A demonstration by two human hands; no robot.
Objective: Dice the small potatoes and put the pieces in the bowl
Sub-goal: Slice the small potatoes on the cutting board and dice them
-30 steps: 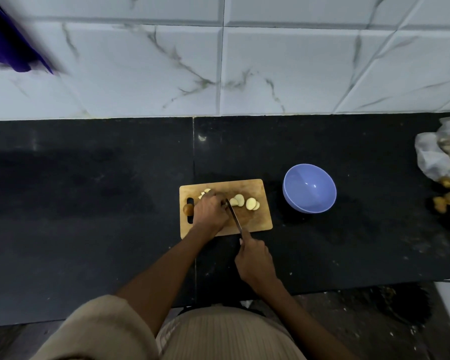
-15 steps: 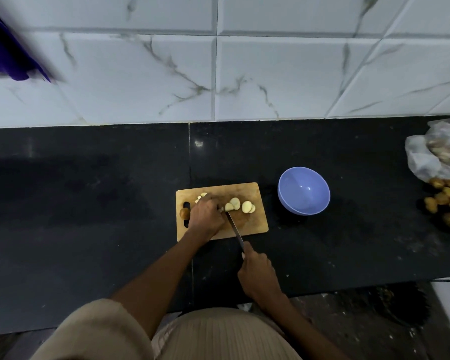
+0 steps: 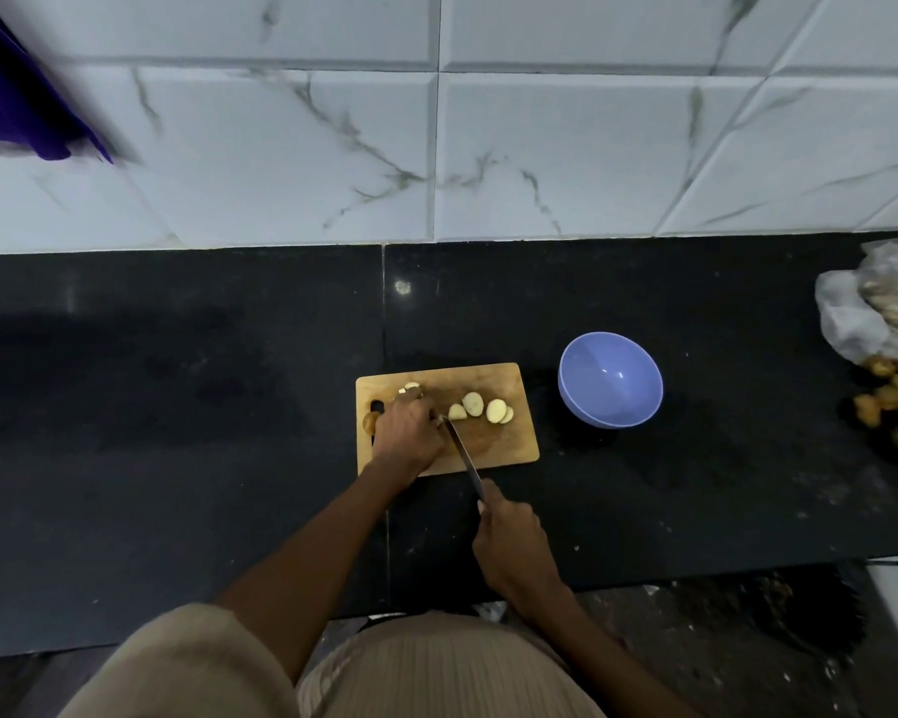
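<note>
Head view showed right hand (image 3: 509,541) gripping knife (image 3: 462,453), left hand (image 3: 408,432) clutching potato, slices (image 3: 480,406) on cutting board (image 3: 509,448), bowl (image 3: 610,380) unfilled.

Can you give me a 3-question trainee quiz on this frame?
1. True or false: the bowl already holds potato pieces.
2. Which hand holds the knife? A) left hand B) right hand C) neither
3. Fill in: the cut potato slices lie on the ____.

Key:
1. False. The bowl looks empty and stands on the counter, to the right of the cutting board.
2. B. The right hand grips the handle; the left hand rests on the board, over the potato being cut.
3. cutting board.
</note>
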